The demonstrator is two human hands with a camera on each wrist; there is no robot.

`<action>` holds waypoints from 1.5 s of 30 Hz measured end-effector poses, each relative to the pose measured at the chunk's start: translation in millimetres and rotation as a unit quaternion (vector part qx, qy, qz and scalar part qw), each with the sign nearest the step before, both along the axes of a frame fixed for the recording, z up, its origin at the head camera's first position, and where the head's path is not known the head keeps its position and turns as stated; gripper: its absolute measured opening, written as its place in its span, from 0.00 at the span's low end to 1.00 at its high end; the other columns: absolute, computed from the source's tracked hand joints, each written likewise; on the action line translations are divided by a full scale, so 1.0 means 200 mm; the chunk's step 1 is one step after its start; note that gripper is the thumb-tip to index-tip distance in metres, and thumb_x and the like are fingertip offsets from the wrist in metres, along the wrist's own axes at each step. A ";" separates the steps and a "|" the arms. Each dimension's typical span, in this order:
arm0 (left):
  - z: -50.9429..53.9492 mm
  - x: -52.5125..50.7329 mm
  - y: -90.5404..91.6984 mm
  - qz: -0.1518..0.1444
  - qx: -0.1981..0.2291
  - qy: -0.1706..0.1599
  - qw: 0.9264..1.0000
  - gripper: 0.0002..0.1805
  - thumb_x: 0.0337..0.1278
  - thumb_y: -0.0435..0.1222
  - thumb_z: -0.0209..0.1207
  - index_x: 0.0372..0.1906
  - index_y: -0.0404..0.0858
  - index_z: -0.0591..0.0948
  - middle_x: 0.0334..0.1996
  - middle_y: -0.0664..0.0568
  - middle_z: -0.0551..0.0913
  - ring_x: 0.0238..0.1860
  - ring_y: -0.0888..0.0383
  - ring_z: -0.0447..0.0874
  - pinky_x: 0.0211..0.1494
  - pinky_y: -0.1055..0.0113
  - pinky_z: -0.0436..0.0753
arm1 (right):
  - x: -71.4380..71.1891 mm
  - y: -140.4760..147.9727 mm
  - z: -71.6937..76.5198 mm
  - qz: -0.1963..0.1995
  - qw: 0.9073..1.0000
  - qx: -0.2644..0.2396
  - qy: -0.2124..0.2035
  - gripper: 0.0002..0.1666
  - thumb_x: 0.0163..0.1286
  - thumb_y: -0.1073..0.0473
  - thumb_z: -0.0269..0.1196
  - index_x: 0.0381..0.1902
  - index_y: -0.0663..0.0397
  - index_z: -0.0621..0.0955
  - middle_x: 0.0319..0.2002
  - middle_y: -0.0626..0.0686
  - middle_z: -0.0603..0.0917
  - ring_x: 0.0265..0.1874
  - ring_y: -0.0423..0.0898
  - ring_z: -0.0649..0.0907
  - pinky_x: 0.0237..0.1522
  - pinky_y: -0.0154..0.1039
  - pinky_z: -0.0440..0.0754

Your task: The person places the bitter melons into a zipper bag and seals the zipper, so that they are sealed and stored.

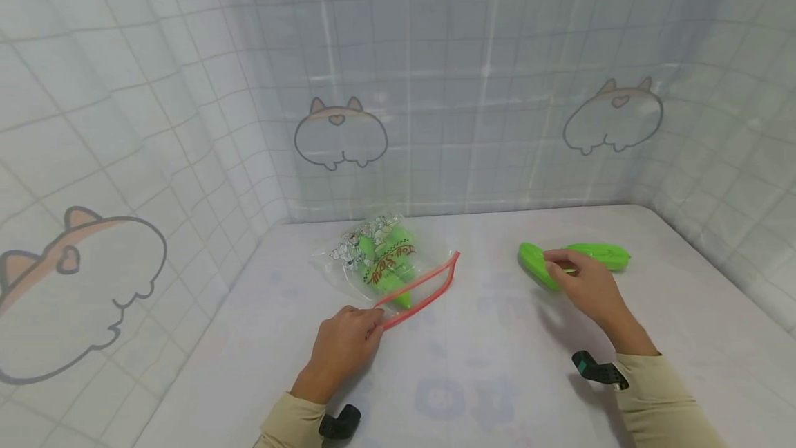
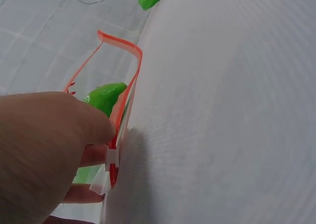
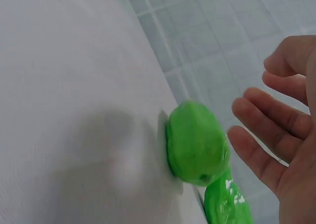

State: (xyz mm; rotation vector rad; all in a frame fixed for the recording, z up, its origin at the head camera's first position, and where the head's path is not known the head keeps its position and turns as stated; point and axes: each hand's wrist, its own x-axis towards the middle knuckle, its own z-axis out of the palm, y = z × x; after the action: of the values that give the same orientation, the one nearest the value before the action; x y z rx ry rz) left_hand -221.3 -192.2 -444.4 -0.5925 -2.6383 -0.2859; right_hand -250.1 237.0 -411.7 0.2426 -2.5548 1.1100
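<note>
Head view: my left hand (image 1: 348,339) pinched the red rim (image 1: 435,294) of a clear bag (image 1: 387,263) holding green pieces (image 1: 390,283); my right hand (image 1: 589,290), fingers parted, hovered near two green gourds (image 1: 602,256).

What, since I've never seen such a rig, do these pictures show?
No machine: a person works with a bare left hand and right hand. The wide picture comes from a head camera looking down; the two close ones come from wrist cameras. On the pale surface lie a clear bag with green items inside and, to the right, two loose green pieces. The left hand pinches the bag's red edge. The right hand is near the loose pieces, holding nothing.
</note>
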 end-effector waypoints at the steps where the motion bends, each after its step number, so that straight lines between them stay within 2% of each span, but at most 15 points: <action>1: 0.00 0.00 0.00 0.002 0.000 -0.001 1.000 0.04 0.54 0.37 0.66 0.32 0.51 0.86 0.26 0.64 0.84 0.28 0.60 0.78 0.24 0.66 0.73 | 0.00 0.01 0.00 -0.007 1.000 -0.002 -0.002 0.20 0.75 0.54 0.60 0.58 0.60 0.82 0.52 0.60 0.85 0.49 0.56 0.83 0.44 0.42 0.81; 6: 0.00 0.00 0.00 0.006 -0.002 -0.004 1.000 0.05 0.55 0.38 0.66 0.36 0.51 0.88 0.30 0.62 0.87 0.31 0.59 0.81 0.25 0.65 0.76 | -0.01 0.05 -0.02 -0.038 0.999 -0.015 -0.003 0.21 0.75 0.55 0.58 0.58 0.63 0.80 0.51 0.64 0.84 0.50 0.60 0.82 0.46 0.55 0.81; 11: 0.00 0.00 0.00 0.004 0.002 -0.005 1.000 0.08 0.55 0.38 0.67 0.40 0.50 0.89 0.34 0.60 0.89 0.33 0.58 0.83 0.28 0.64 0.79 | -0.02 0.06 -0.05 -0.063 0.998 -0.024 -0.004 0.21 0.74 0.55 0.59 0.58 0.64 0.80 0.53 0.64 0.83 0.53 0.59 0.80 0.49 0.57 0.79; 20: 0.01 0.00 0.00 0.003 0.003 -0.001 1.000 0.07 0.55 0.37 0.67 0.39 0.49 0.89 0.33 0.60 0.88 0.32 0.58 0.82 0.26 0.64 0.77 | -0.05 0.07 -0.09 -0.058 0.997 -0.033 -0.029 0.24 0.74 0.55 0.60 0.59 0.68 0.79 0.55 0.69 0.80 0.57 0.65 0.77 0.55 0.61 0.72; 26: 0.01 0.01 0.00 0.003 0.007 0.004 1.000 0.08 0.54 0.37 0.68 0.40 0.48 0.89 0.32 0.59 0.89 0.32 0.58 0.83 0.26 0.63 0.78 | -0.07 0.06 -0.12 -0.042 0.997 -0.030 -0.056 0.27 0.74 0.53 0.60 0.61 0.68 0.77 0.61 0.72 0.76 0.59 0.67 0.76 0.60 0.64 0.67; 35: 0.01 0.00 0.00 -0.004 0.003 0.003 1.000 0.09 0.55 0.37 0.67 0.41 0.48 0.90 0.32 0.59 0.89 0.32 0.58 0.83 0.25 0.65 0.77 | -0.07 0.06 -0.15 -0.049 0.993 -0.030 -0.100 0.35 0.76 0.45 0.58 0.69 0.66 0.70 0.67 0.70 0.70 0.63 0.69 0.72 0.60 0.64 0.69; 45: -0.01 0.00 -0.01 -0.001 -0.005 0.013 1.000 0.08 0.54 0.38 0.68 0.41 0.49 0.89 0.31 0.60 0.88 0.33 0.57 0.83 0.26 0.62 0.78 | -0.07 0.06 -0.17 -0.059 0.994 0.002 -0.093 0.33 0.75 0.47 0.59 0.69 0.63 0.71 0.69 0.69 0.68 0.62 0.68 0.73 0.60 0.64 0.69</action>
State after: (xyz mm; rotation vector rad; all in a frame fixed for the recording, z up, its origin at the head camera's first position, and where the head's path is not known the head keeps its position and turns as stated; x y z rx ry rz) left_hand -221.4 -194.7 -446.5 -0.5989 -2.6155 -0.2628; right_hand -263.2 248.7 -446.4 -0.0113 -2.6943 1.1309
